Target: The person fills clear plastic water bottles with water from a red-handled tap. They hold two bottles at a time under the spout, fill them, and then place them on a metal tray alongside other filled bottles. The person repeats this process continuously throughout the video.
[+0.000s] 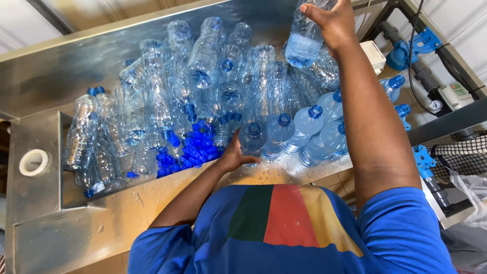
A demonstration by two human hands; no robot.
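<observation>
Left hand point(234, 155) grips a capped bottle point(252, 138) (beside loose blue caps point(195, 148)); right hand point(332, 21) holds a raised bottle point(306, 40).

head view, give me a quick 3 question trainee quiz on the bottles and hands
1. True or false: the right hand holds a water bottle raised above the pile.
2. What does the left hand touch? A) loose blue caps B) a capped bottle C) the white ring
3. Fill in: the bottles lie in a steel ____.

Key: 1 true; 2 B; 3 trough
</observation>
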